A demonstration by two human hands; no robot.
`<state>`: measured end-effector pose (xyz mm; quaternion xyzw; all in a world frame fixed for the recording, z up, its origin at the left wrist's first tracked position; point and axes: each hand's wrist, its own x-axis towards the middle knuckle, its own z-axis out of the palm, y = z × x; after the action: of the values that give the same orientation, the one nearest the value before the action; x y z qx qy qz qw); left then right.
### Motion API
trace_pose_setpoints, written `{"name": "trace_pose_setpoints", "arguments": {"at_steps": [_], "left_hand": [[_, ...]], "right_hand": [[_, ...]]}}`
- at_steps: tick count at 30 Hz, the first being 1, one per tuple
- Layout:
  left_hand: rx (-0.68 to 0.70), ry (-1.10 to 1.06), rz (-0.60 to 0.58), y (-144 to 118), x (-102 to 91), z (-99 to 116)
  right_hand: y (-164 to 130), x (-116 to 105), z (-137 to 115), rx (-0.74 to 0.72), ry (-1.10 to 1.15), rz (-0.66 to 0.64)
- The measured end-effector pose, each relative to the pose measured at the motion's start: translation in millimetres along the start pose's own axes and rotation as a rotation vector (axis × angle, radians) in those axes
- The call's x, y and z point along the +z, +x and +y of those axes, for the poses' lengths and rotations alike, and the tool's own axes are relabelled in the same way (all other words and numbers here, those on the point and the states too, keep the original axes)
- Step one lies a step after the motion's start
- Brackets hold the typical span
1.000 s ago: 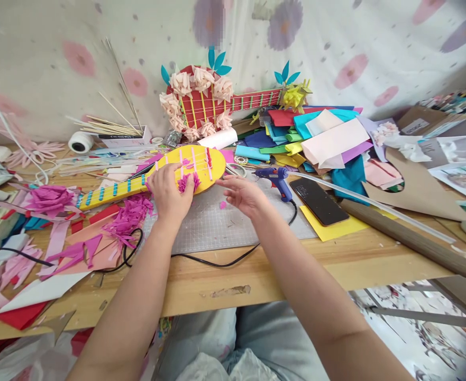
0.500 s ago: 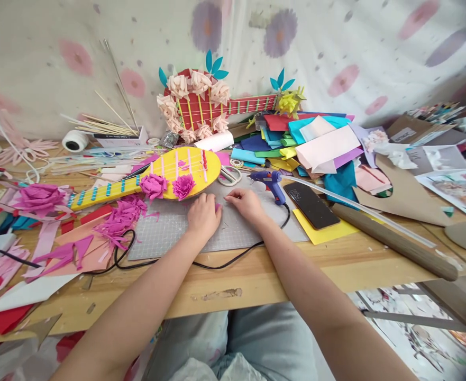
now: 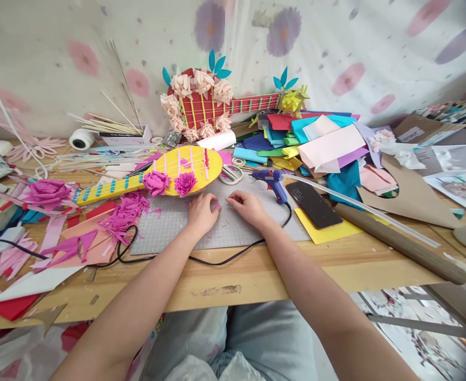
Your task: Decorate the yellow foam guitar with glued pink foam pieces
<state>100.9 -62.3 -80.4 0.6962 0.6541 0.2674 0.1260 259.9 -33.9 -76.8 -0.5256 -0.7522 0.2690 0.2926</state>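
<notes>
While both my forearms reach out over the wooden worktop (image 3: 256, 275), my left hand (image 3: 201, 211) and right hand (image 3: 249, 207) rest on the grey cutting mat (image 3: 185, 230), close together with their fingertips nearly meeting. Between them sits a small scrap of pink paper (image 3: 216, 205); the left fingers are curled down onto it, though I cannot tell whether they truly pinch it, and the right fingers are drawn together just beside it, holding nothing that I can see. A black cord (image 3: 201, 260) loops across the mat's near edge to the blue glue gun (image 3: 273, 182), which lies unused just right of my right hand. Just beyond my hands lies the yellow paper guitar (image 3: 169, 172), its strings and neck bands already on and two magenta paper flowers (image 3: 171, 182) fixed along the near rim of its body. Most of that rim is still bare, so I judge the decorating barely begun. Loose magenta fringe (image 3: 124, 214) waits at the left. Farthest back, a red guitar (image 3: 204, 106) ringed all round with pale flowers leans on the wall, looking complete.
</notes>
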Motion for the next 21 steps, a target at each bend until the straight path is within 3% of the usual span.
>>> {"name": "trace_pose_setpoints", "arguments": {"at_steps": [4, 12, 21], "left_hand": [[0.003, -0.14, -0.002, 0, -1.1, -2], [-0.008, -0.368, -0.016, 0, -2.1, -2], [-0.024, -0.372, -0.037, 0, -3.4, -1]], "right_hand": [[0, 3, -4, 0.004, -0.042, -0.007], [-1, 10, -11, -0.193, -0.13, -0.062], [1, 10, -13, -0.094, -0.048, -0.074]]}}
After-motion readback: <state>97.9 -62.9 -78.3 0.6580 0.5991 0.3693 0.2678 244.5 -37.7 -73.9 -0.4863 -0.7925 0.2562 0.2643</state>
